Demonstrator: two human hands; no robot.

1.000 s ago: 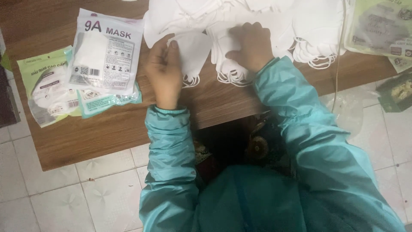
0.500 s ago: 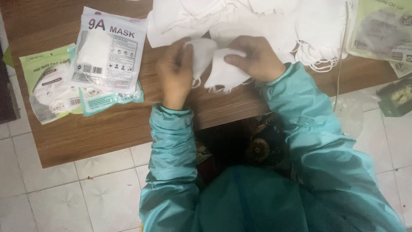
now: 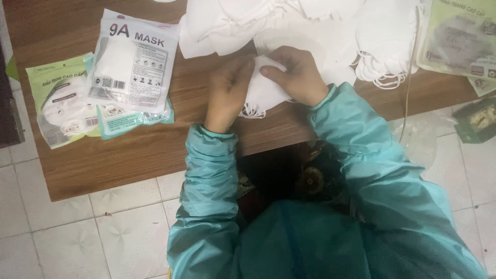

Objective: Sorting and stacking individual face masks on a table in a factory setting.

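Here we are holding a folded white mask (image 3: 264, 90) between both hands over the near part of the wooden table (image 3: 129, 155). Our left hand (image 3: 227, 90) is closing on its left edge, and our right hand (image 3: 295, 75) is pinching its upper right part, thumb lying across the top. The ear loops are hanging at its lower edge. A heap of loose white masks (image 3: 310, 20) is lying just beyond the hands. To the left, well apart, packaged masks in a white pouch (image 3: 132, 64) are overlapping a green pouch (image 3: 57, 103).
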